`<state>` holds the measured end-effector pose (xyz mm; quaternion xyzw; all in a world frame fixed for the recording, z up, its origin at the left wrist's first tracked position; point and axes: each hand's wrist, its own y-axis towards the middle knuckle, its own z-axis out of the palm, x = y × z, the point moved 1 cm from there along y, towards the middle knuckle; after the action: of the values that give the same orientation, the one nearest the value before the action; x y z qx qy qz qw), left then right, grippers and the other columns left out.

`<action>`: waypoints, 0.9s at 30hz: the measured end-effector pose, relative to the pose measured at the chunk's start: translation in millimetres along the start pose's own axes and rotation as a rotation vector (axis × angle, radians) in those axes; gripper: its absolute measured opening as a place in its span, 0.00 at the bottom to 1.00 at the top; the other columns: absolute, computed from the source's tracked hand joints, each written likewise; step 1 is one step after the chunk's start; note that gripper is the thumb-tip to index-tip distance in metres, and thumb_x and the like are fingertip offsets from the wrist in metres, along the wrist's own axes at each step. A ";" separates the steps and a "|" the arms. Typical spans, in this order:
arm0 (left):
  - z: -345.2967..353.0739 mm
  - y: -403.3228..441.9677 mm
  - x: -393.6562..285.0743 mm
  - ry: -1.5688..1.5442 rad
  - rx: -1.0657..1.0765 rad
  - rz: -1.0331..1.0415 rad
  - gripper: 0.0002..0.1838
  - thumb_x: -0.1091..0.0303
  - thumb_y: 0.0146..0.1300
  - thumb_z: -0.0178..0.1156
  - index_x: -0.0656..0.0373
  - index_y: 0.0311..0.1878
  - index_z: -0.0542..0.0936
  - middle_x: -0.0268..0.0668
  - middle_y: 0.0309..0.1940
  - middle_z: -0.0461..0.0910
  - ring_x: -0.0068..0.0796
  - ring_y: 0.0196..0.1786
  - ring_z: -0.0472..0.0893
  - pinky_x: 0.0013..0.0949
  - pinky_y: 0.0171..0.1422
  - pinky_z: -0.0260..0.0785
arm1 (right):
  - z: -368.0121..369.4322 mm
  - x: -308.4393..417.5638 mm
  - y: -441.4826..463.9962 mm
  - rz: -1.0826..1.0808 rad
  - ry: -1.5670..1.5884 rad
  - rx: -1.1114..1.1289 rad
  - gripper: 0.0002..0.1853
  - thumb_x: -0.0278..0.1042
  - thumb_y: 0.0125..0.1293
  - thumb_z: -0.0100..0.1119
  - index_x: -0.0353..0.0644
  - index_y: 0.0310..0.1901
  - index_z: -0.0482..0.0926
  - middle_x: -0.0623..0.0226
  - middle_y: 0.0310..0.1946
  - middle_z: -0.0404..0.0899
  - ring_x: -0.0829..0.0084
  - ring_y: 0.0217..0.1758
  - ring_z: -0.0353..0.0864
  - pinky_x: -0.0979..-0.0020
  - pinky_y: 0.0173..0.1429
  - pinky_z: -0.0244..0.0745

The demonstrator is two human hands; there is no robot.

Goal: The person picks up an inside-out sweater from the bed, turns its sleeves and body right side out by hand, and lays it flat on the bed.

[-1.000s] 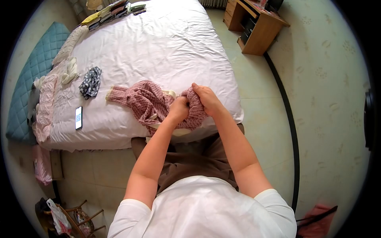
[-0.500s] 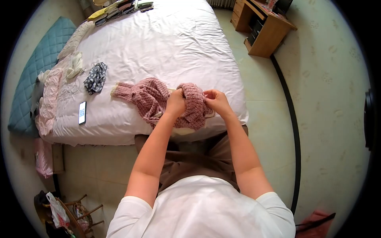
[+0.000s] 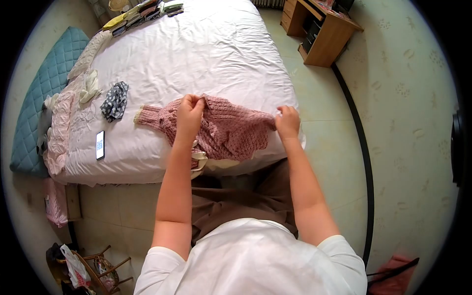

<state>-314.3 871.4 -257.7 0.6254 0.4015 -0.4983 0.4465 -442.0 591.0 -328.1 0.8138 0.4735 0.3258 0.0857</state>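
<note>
A pink knitted garment (image 3: 228, 128) lies spread near the front edge of the bed (image 3: 196, 59). My left hand (image 3: 189, 115) pinches its upper edge near the middle. At the garment's right end, my right hand (image 3: 287, 122) has its fingers closed on the knit. One sleeve with a cream cuff points left. Cream fabric (image 3: 199, 162) shows at the lower edge, beside my left forearm.
Left of the garment are a phone (image 3: 100, 145) and a dotted dark cloth (image 3: 115, 102). Folded clothes (image 3: 142, 14) lie at the bed's far left. A wooden desk (image 3: 327, 42) stands at back right, a chair (image 3: 98, 268) at lower left.
My hands have moved apart, the left one leftward and up, the right one rightward. The bunched part of the pink garment between them is now stretched out flatter.
</note>
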 end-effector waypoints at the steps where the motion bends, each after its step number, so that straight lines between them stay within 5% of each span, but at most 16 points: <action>1: 11.2 -5.0 -5.7 0.175 -0.050 0.082 0.08 0.67 0.63 0.58 0.62 0.37 0.76 0.34 0.27 0.78 0.21 0.28 0.74 0.27 0.35 0.68 | -13.9 26.9 -1.5 -0.123 0.068 -0.086 0.07 0.34 0.53 0.63 0.41 0.31 0.81 0.59 0.33 0.80 0.58 0.38 0.80 0.60 0.44 0.74; 3: 27.3 -14.2 -26.3 0.243 -0.045 0.093 0.09 0.66 0.62 0.59 0.63 0.36 0.77 0.37 0.27 0.80 0.27 0.29 0.79 0.31 0.36 0.71 | -39.1 81.5 -3.2 -0.048 0.412 0.096 0.13 0.41 0.53 0.66 0.39 0.32 0.81 0.58 0.32 0.80 0.61 0.38 0.80 0.62 0.42 0.74; 5: 39.5 -18.5 -43.1 0.483 0.028 0.214 0.07 0.70 0.64 0.57 0.65 0.35 0.76 0.34 0.28 0.80 0.20 0.31 0.78 0.25 0.36 0.70 | -43.6 112.4 -5.3 -0.019 0.665 0.257 0.16 0.44 0.55 0.66 0.36 0.33 0.81 0.58 0.30 0.80 0.64 0.35 0.80 0.67 0.39 0.74; 9: 54.8 -22.6 -47.5 0.154 0.106 0.129 0.07 0.71 0.60 0.61 0.65 0.36 0.77 0.36 0.28 0.81 0.23 0.31 0.79 0.26 0.37 0.70 | -32.0 123.0 -5.0 0.038 0.777 0.447 0.14 0.40 0.58 0.63 0.34 0.34 0.81 0.62 0.27 0.79 0.69 0.33 0.80 0.72 0.36 0.73; 12: 53.9 -29.2 -32.7 0.208 0.003 0.113 0.12 0.66 0.56 0.65 0.65 0.36 0.77 0.38 0.31 0.80 0.27 0.32 0.79 0.29 0.38 0.71 | -23.1 111.7 -4.4 0.449 1.156 0.485 0.08 0.32 0.62 0.57 0.35 0.35 0.79 0.72 0.27 0.77 0.84 0.29 0.74 0.78 0.33 0.71; 15: 55.3 -33.8 -4.5 0.374 -0.066 0.031 0.21 0.58 0.53 0.67 0.66 0.40 0.75 0.40 0.34 0.78 0.28 0.35 0.78 0.31 0.39 0.71 | -25.8 107.4 -9.5 0.657 1.461 0.429 0.04 0.29 0.65 0.53 0.39 0.38 0.76 0.72 0.30 0.78 0.82 0.30 0.76 0.78 0.39 0.75; 18: 61.1 -35.5 16.1 0.005 -0.031 -0.376 0.27 0.51 0.56 0.65 0.69 0.42 0.72 0.38 0.32 0.76 0.25 0.33 0.76 0.29 0.35 0.71 | -19.1 109.7 -18.7 0.564 1.439 0.360 0.02 0.27 0.63 0.54 0.40 0.36 0.75 0.75 0.29 0.74 0.86 0.29 0.71 0.80 0.34 0.69; 23: 60.3 -42.0 9.1 -0.164 0.116 -0.491 0.26 0.50 0.59 0.64 0.68 0.42 0.74 0.34 0.28 0.76 0.21 0.27 0.75 0.25 0.30 0.69 | -12.4 109.7 -29.7 0.453 1.401 0.387 0.05 0.27 0.62 0.56 0.37 0.38 0.76 0.73 0.31 0.77 0.85 0.31 0.73 0.80 0.36 0.70; 27: 62.5 -42.9 7.8 -0.292 0.097 -0.449 0.16 0.61 0.56 0.65 0.66 0.37 0.77 0.32 0.26 0.77 0.19 0.26 0.75 0.25 0.28 0.67 | -7.7 114.6 -34.5 0.315 1.200 0.343 0.08 0.28 0.62 0.58 0.34 0.40 0.76 0.70 0.35 0.79 0.83 0.34 0.75 0.79 0.36 0.71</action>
<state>-370.0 823.9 -278.7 0.4628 0.4374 -0.6883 0.3474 -432.6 702.9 -286.2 0.5521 0.3591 0.6527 -0.3745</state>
